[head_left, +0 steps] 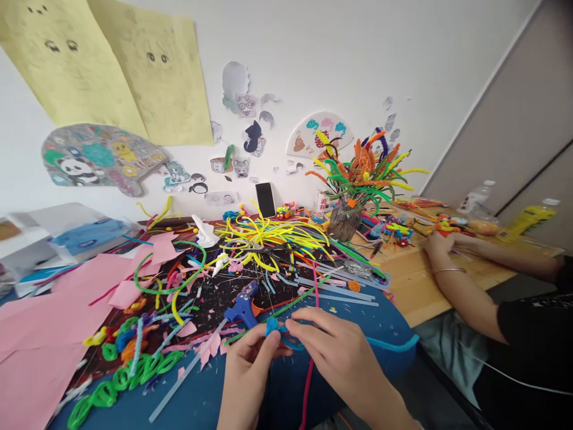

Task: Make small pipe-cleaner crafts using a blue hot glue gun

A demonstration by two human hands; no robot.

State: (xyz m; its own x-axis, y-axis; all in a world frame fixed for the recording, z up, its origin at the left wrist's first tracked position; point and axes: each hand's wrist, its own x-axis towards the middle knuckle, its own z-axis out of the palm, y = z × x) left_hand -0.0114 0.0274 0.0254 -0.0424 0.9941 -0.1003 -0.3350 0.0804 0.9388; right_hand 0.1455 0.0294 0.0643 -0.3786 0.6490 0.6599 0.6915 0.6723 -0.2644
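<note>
A bright blue pipe cleaner point(272, 326), bent into a small loop, is held between my two hands near the table's front edge. My left hand point(249, 371) pinches its coiled end between thumb and fingers. On the other side, my right hand point(341, 353) has its fingertips closed on the loop. A long blue tail runs out to the right from behind that hand. Just beyond my left hand lies a blue glue gun point(244, 309) with an orange trigger and a long clear glue stick in its back. A magenta pipe cleaner point(308, 385) hangs beside my right wrist.
Yellow pipe cleaners point(277, 236) pile up at the back. A vase point(344, 222) holds a colourful bunch. Pink paper point(40, 334) and green coils point(104, 394) cover the left. At right, a co-worker's arm point(465, 292) rests over a wooden table point(416, 298).
</note>
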